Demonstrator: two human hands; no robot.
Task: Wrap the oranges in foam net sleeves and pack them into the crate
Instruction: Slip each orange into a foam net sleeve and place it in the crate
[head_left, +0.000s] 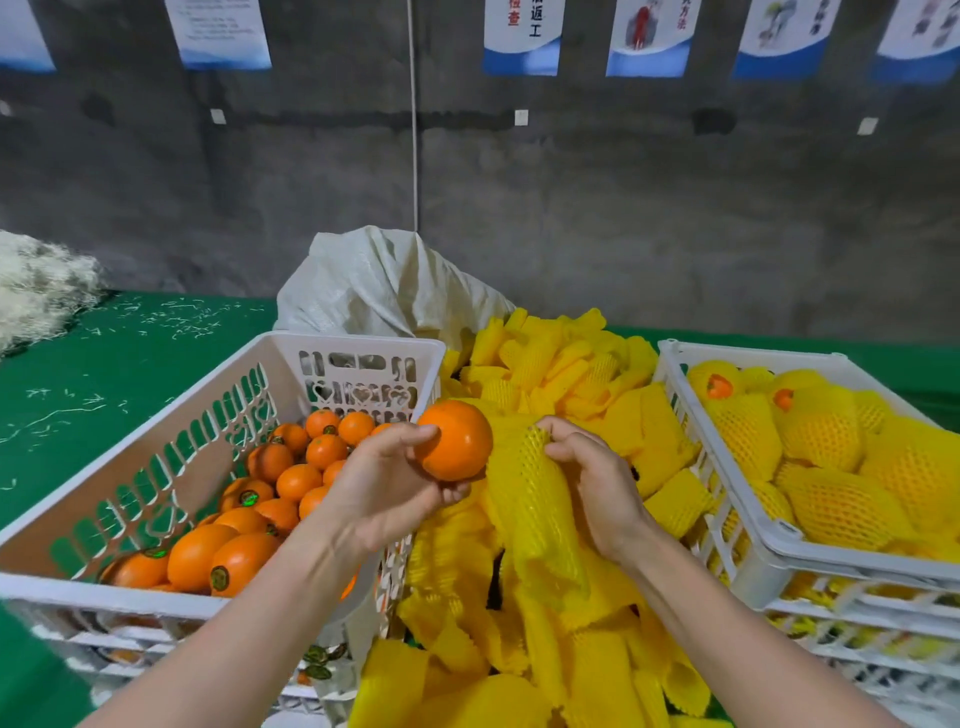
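My left hand (387, 475) grips a bare orange (457, 441) above the right rim of the left white crate (171, 410), which holds several loose oranges (296, 480). My right hand (592, 478) pinches the top edge of a yellow foam net sleeve (530, 499), lifted from the pile of sleeves (550, 649) between the crates. The orange sits just left of the sleeve's upper end. The right white crate (769, 551) holds several oranges wrapped in yellow sleeves (831, 499).
A white woven sack (379, 286) stands behind the sleeve pile. The crates rest on a green table (88, 374) littered with white shreds, and a heap of white shredded material (36, 286) lies at far left. A grey wall with posters rises behind.
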